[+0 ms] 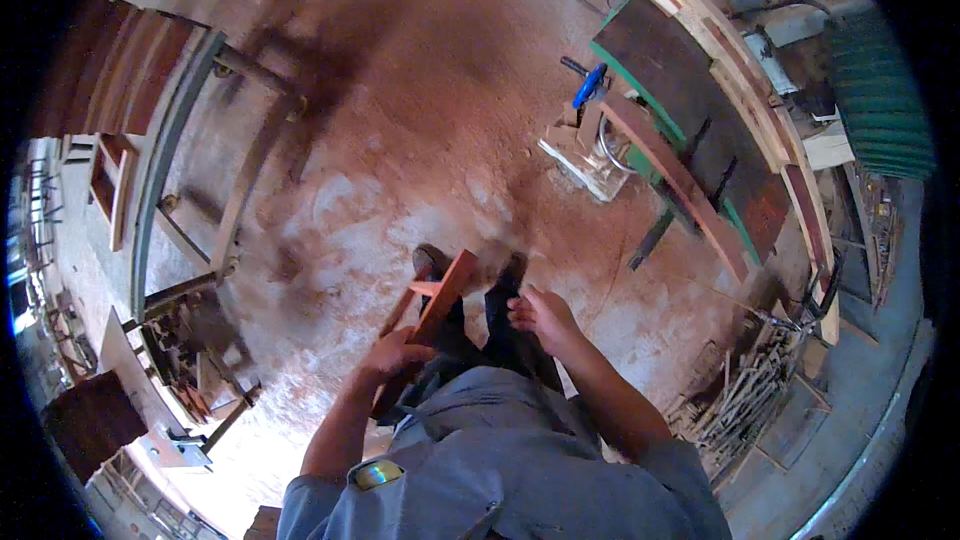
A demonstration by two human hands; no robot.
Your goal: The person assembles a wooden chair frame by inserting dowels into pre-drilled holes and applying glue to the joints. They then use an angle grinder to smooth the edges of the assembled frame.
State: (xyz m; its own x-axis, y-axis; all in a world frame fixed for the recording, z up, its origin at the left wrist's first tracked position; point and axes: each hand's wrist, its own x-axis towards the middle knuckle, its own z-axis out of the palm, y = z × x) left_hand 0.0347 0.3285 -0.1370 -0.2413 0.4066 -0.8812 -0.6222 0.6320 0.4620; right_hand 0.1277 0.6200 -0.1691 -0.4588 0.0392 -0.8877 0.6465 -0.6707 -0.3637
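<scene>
My left hand [398,352] is closed around a small reddish wooden frame [446,296]. The frame has long side pieces joined by a short crosspiece, and it slants up and to the right in front of my body. Part of its lower end is hidden behind my hand and forearm. To the right of the frame, and apart from it, my right hand [545,322] hangs in the air with its fingers curled in. What those fingers hold, if anything, cannot be made out.
A similar wooden frame [112,185] lies on the grey-edged table [165,165] at left, beside stacked reddish boards [110,70]. At right stands a green-edged bench [690,70] with a long plank [680,180] and a blue-handled tool [590,86]. Thin sticks [745,400] are heaped below.
</scene>
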